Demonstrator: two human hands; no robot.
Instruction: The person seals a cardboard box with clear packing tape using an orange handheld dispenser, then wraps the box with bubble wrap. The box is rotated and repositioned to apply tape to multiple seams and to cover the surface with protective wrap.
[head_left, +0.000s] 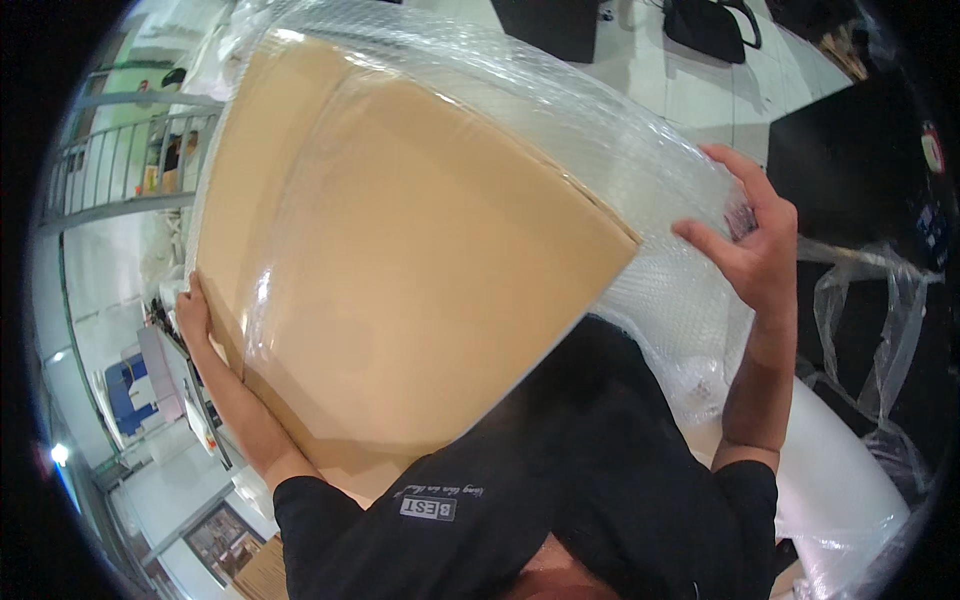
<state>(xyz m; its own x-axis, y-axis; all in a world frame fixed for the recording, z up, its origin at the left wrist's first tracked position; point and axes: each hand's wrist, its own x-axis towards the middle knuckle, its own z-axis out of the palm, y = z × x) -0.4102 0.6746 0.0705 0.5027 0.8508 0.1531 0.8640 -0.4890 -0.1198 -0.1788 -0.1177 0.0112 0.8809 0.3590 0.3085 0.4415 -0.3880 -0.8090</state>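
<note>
A large flat piece of brown cardboard (420, 247) fills the middle, close against my black shirt, with clear plastic film over part of it. My left hand (195, 307) grips the cardboard's left edge, thumb on its face and the other fingers hidden behind. Bubble wrap (660, 195) extends along the top and right of the cardboard. At the right, my right hand (739, 225) holds the outer edge of the bubble wrap between thumb and curled fingers, apart from the cardboard's right corner.
A black surface (840, 150) lies at the right, with torn clear plastic (892, 322) hanging over it. Below that is a white roll of sheet material (840, 465). A black chair (705, 30) stands on the tiled floor at the top. Metal railings (112, 165) and a cluttered table are at the left.
</note>
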